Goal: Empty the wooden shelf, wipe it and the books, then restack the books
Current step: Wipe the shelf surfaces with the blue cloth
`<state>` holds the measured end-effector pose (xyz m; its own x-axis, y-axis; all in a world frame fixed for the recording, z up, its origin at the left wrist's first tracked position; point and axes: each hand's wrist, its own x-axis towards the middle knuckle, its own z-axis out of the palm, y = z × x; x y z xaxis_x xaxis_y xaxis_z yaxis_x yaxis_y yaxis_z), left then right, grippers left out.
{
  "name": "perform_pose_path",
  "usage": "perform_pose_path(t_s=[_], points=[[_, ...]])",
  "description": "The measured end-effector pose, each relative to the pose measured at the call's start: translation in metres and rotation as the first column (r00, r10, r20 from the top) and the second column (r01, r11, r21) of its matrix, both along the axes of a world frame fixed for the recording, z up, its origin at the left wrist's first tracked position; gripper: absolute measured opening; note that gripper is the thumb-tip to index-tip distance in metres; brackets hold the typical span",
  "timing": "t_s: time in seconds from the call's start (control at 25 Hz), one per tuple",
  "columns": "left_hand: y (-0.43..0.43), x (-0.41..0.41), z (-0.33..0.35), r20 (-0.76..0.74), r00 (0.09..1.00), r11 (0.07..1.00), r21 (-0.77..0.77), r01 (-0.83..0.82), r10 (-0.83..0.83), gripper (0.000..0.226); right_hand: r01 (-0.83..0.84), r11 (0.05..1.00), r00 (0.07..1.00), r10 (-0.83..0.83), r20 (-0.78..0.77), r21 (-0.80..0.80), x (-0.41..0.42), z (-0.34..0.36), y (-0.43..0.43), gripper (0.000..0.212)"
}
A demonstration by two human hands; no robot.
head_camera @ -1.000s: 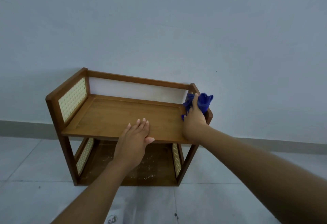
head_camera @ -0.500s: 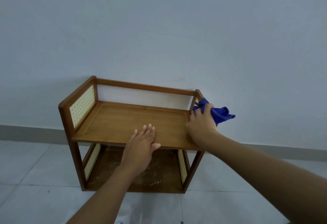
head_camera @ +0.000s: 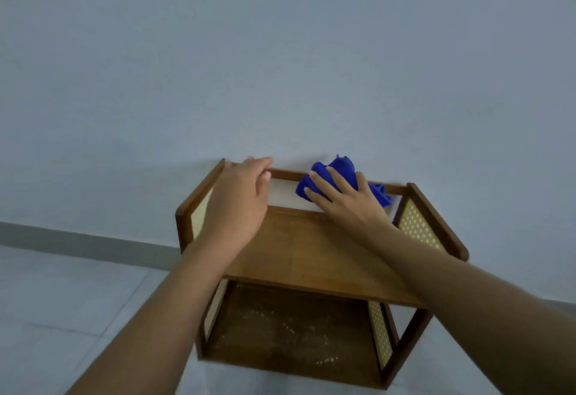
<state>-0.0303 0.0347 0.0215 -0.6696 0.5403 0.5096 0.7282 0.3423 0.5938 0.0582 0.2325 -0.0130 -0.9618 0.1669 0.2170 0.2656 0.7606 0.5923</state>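
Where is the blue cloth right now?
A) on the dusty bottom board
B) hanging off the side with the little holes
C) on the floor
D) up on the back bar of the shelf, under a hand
D: the right hand, fingers spread, presses the blue cloth against the back rail of the wooden shelf.

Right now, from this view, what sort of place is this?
Probably an indoor room, perhaps in a home: a plain pale wall, a grey skirting along its foot, a tiled floor, and a small wooden shelf standing by the wall.
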Motion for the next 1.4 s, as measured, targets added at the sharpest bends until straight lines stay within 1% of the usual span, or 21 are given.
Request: perform_pose_path(t_s=[0.08,0.16,0.2,0.28,0.36,0.48,0.64,0.76,0.92,1.08,1.16,1.28,1.4], points=[[-0.020,-0.029,0.005,-0.065,0.990,0.992,-0.003,-0.125,0.125,0.036,-0.109,0.993,0.994,0.109,-0.005,0.039,-0.035,-0.006,-0.019,0.091],[-0.035,-0.045,0.001,-0.105,0.970,0.968,-0.102,-0.231,0.220,0.036,-0.172,0.983,0.984,0.174,-0.034,0.057,-0.070,-0.013,-0.033,0.091],[-0.039,-0.048,-0.004,-0.090,0.967,0.953,-0.165,-0.252,0.240,0.037,-0.171,0.983,0.984,0.174,-0.044,0.066,-0.086,-0.017,-0.039,0.089],[-0.040,-0.049,-0.015,-0.044,0.967,0.926,-0.279,-0.254,0.252,0.040,-0.118,0.991,0.992,0.121,-0.046,0.055,-0.107,-0.023,-0.042,0.083],[-0.039,-0.051,-0.029,-0.065,0.962,0.898,-0.348,-0.270,0.264,0.047,-0.055,0.998,0.998,0.055,-0.031,0.017,-0.118,-0.031,-0.038,0.079],[-0.038,-0.054,-0.038,-0.116,0.956,0.891,-0.345,-0.295,0.271,0.061,-0.018,1.000,1.000,0.018,-0.009,0.018,-0.115,-0.036,-0.030,0.080],[-0.038,-0.057,-0.040,-0.140,0.959,0.885,-0.369,-0.282,0.247,0.064,0.028,1.000,0.999,-0.028,0.024,0.010,-0.078,-0.033,-0.004,0.084],[-0.037,-0.060,-0.042,-0.115,0.963,0.885,-0.379,-0.270,0.244,0.066,0.121,0.993,0.991,-0.121,0.059,0.008,-0.030,-0.029,0.026,0.086],[-0.035,-0.060,-0.043,-0.102,0.960,0.880,-0.384,-0.279,0.260,0.066,0.256,0.967,0.964,-0.255,0.073,-0.006,0.014,-0.028,0.052,0.081],[-0.035,-0.064,-0.046,-0.113,0.959,0.881,-0.378,-0.283,0.260,0.067,0.371,0.927,0.924,-0.374,0.073,0.055,0.035,-0.028,0.060,0.079],[-0.035,-0.066,-0.048,-0.118,0.961,0.887,-0.369,-0.276,0.250,0.066,0.442,0.895,0.892,-0.446,0.072,0.060,0.038,-0.030,0.057,0.077],[-0.035,-0.066,-0.048,-0.115,0.961,0.887,-0.369,-0.277,0.252,0.066,0.548,0.835,0.833,-0.550,0.068,0.047,0.033,-0.034,0.048,0.071],[-0.035,-0.067,-0.049,-0.116,0.959,0.887,-0.363,-0.284,0.260,0.066,0.592,0.798,0.792,-0.602,0.100,0.115,0.032,-0.033,0.041,0.061]])
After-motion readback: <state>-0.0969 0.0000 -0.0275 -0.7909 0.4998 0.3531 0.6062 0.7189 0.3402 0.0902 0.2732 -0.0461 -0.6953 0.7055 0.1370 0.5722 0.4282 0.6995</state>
